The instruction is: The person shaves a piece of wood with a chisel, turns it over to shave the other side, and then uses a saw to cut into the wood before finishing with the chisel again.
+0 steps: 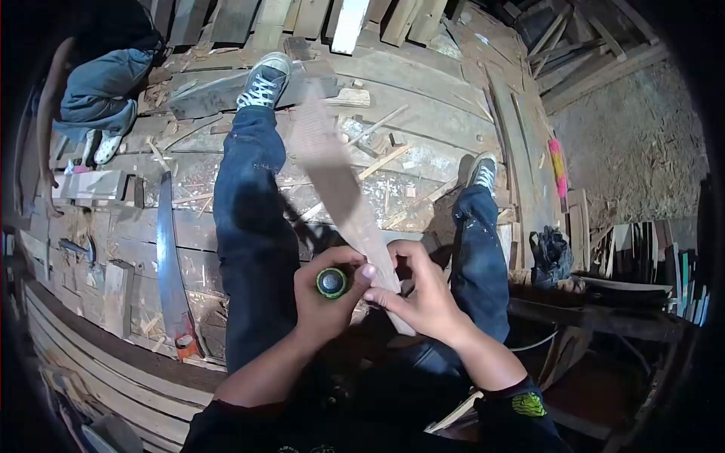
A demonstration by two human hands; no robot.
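Between my legs a long, flat strip of pale wood (351,204) slants away from me, its far end blurred. My right hand (423,294) is closed on the near part of the strip, thumb on top and fingers along its right edge. Curled around a round handle (331,283) with a dark end and a green ring is my left hand (326,306). The handle is seen end-on, so the rest of that tool is hidden. My left thumb and fingertips also meet the strip's left edge, close to my right thumb.
A handsaw (168,257) with an orange grip lies left of my legs, near a hammer (89,249). Another person (106,83) crouches at upper left. Offcuts and shavings litter the plank floor (423,75). A black plastic bag (551,257) sits at right.
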